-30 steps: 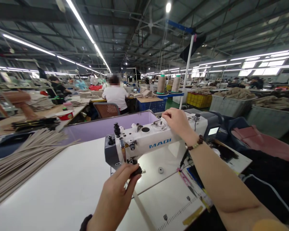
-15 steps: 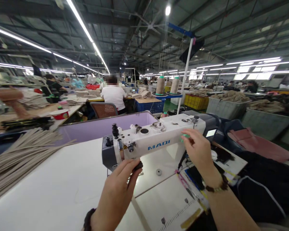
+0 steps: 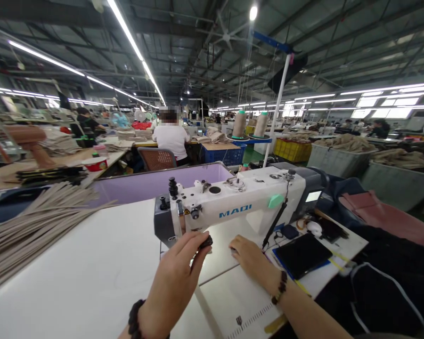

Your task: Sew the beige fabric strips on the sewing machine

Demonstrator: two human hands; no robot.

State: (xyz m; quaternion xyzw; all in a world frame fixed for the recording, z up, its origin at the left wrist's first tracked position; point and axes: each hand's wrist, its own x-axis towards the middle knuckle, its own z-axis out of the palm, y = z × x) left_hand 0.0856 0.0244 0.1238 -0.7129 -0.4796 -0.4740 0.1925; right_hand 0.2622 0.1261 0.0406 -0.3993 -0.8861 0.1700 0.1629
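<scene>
My left hand (image 3: 178,278) is closed in a pinch on a small dark object (image 3: 207,242), its kind hidden by the fingers, just in front of the sewing machine's needle end. My right hand (image 3: 250,259) is down on the white table below the machine arm. Its thumb and fingers close on a small grey metal bobbin (image 3: 233,250), mostly covered. Above both hands stands the white sewing machine (image 3: 229,205), marked MAQI. A mint-green piece (image 3: 275,201) sits on the front of its arm.
Beige fabric strips (image 3: 38,226) lie at the left of the white tabletop (image 3: 102,263). A black flat tablet-like thing (image 3: 304,255) and a white roll (image 3: 314,229) are at the right. Thread cones (image 3: 239,125) stand behind. A person in white (image 3: 169,141) sits ahead.
My right hand has come down and left from the green piece on the machine arm to the grey bobbin on the table. My left hand keeps its pinch. The view has shifted slightly.
</scene>
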